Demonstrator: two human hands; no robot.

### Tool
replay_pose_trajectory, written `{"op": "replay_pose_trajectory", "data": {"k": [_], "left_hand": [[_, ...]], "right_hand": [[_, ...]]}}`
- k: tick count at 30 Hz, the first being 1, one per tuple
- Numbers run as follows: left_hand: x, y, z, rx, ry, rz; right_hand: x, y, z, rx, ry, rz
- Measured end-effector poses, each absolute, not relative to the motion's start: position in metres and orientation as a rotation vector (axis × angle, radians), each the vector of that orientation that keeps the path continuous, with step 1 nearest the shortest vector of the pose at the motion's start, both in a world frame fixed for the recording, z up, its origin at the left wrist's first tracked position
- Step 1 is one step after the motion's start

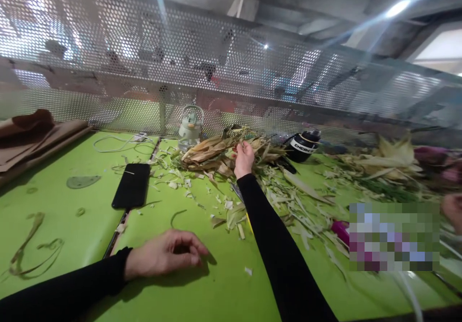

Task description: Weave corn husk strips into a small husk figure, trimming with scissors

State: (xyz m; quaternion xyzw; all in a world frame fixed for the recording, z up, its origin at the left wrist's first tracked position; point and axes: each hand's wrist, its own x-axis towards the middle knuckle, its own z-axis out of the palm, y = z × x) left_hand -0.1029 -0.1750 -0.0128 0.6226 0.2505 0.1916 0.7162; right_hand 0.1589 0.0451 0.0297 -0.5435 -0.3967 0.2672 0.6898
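Note:
My right hand reaches forward to a heap of dry corn husks, its fingers curled in on a husk there. Part of the fingertips is hidden by the hand. My left hand rests near the front of the green tabletop, fingers loosely bent with a gap to the thumb and nothing in it. Under my right forearm lies a tool with a grey blade and a bit of yellow; most of it is covered. Pale husk scraps are strewn around the forearm.
A black phone lies left, near a cable and brown paper. A pale green bottle and a black bottle stand behind the heap. Perforated metal screen closes the back. Another person's hand shows at right, near more husks.

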Motion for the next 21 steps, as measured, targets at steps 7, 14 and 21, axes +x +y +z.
{"op": "replay_pose_trajectory", "data": {"k": [7, 14, 21], "left_hand": [[-0.104, -0.178, -0.015, 1.384, 0.617, 0.406], [-0.103, -0.178, -0.016, 1.375, 0.618, 0.410], [-0.104, -0.178, -0.015, 1.419, 0.629, 0.403]], "right_hand": [[0.160, 0.048, 0.036, -1.186, -0.944, 0.564], [0.157, 0.043, 0.042, -1.146, -0.978, 0.499], [0.151, 0.034, 0.046, -1.095, -1.016, 0.425]]}}
